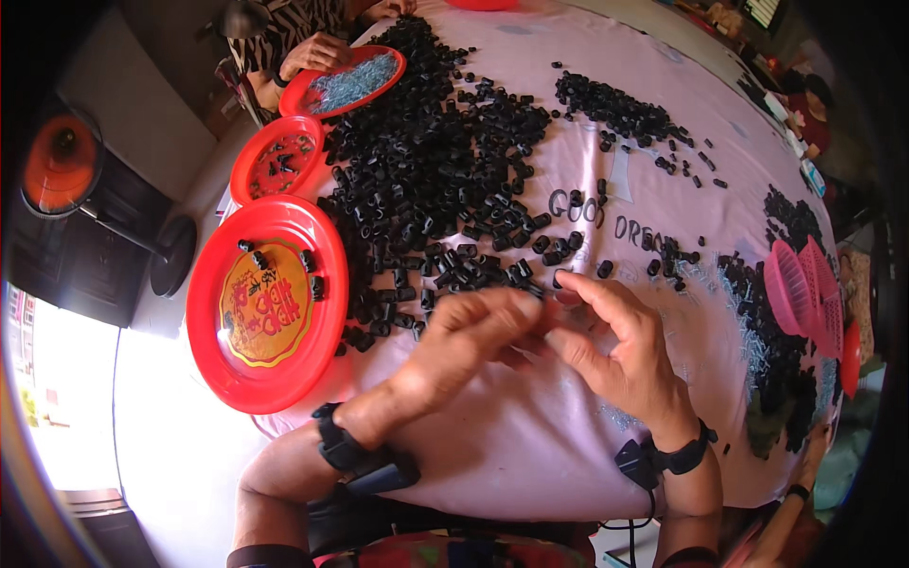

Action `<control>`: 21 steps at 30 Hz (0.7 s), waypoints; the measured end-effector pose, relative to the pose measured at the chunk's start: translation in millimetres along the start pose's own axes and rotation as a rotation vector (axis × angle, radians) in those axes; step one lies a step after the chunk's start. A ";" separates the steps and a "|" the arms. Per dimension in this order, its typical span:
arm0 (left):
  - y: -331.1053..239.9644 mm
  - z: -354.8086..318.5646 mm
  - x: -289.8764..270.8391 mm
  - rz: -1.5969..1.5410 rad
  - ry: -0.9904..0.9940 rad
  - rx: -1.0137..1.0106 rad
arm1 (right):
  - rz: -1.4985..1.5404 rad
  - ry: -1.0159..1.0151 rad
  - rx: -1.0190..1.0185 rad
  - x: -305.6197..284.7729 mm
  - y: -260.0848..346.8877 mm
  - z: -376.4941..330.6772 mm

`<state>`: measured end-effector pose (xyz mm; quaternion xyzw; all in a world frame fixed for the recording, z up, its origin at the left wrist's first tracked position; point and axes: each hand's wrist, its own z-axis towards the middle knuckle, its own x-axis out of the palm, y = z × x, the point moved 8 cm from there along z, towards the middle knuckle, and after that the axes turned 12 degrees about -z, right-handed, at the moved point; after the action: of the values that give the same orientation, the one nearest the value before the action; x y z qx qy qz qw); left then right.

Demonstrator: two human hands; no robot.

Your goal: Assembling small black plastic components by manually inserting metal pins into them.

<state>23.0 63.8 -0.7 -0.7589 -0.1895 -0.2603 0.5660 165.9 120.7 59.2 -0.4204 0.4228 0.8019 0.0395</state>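
My left hand (459, 346) is over the near part of the table, fingers pinched together; what they hold, if anything, is hidden and blurred. Facing it, my right hand (625, 355) has thumb and index finger spread apart, with nothing plainly between them. Just beyond both hands lies a large heap of small black tubular plastic pieces (407, 180), its near edge close to my left fingers. Left of my left hand sits a red plate (210, 327) with a gold centre, carrying several of the black pieces (308, 260).
Farther back are a smaller red plate (243, 170) and a red tray (393, 59) of thin silvery pieces (355, 85), where a co-worker's hand (317, 55) rests. Pink baskets (793, 289) and more black pieces (776, 379) lie at right. A fan (62, 166) stands left.
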 end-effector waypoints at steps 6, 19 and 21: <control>-62.4 -36.9 -80.3 -0.316 -0.186 0.273 | 0.026 0.209 -0.026 15.1 -7.3 -3.4; -68.6 -31.4 -62.1 0.054 -0.254 0.215 | -0.513 -0.116 0.148 -42.9 -64.0 -5.1; -54.9 -12.1 -28.8 0.360 -0.186 0.106 | -0.456 -0.124 0.064 -42.0 -64.9 -3.7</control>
<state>-33.9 68.2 26.2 -0.7706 -0.1156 -0.0732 0.6225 222.5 171.8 46.0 -0.4537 0.3388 0.7826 0.2588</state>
